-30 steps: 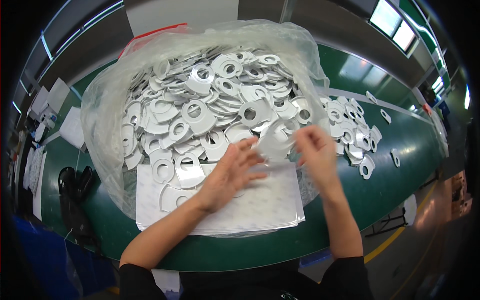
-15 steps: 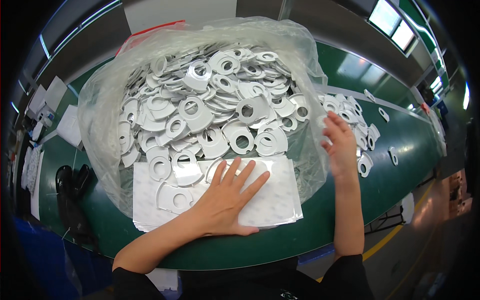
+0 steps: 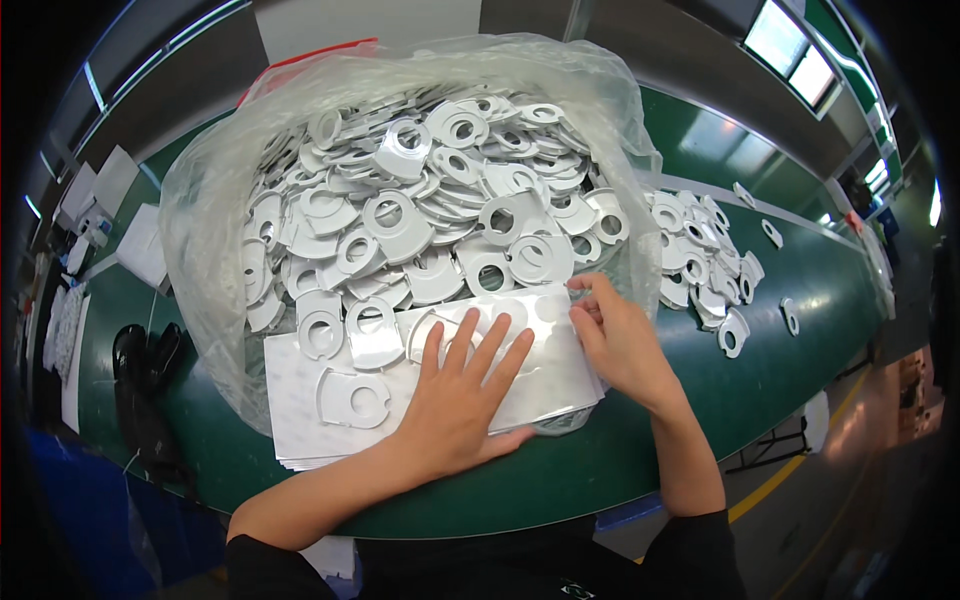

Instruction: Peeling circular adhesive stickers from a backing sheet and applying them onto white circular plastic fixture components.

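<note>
My left hand (image 3: 455, 395) lies spread flat on the white sheet stack (image 3: 330, 420) at the green table's (image 3: 800, 370) near edge; my right hand (image 3: 615, 335) pinches the sheet's far corner. The clear bag (image 3: 210, 220) behind holds white die-cut rings (image 3: 400, 215), and loose rings (image 3: 700, 255) lie to the right

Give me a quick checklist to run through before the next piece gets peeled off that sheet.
1. Left hand flat on the sheet stack, pinning it: ok.
2. Right hand fingertips at the sheet's far right edge: ok.
3. Piece actually lifted free: cannot tell.
4. Pieces left on the sheet, such as the ring-shaped piece: ok.
5. Bag of white pieces open, beside the stack: ok.
</note>
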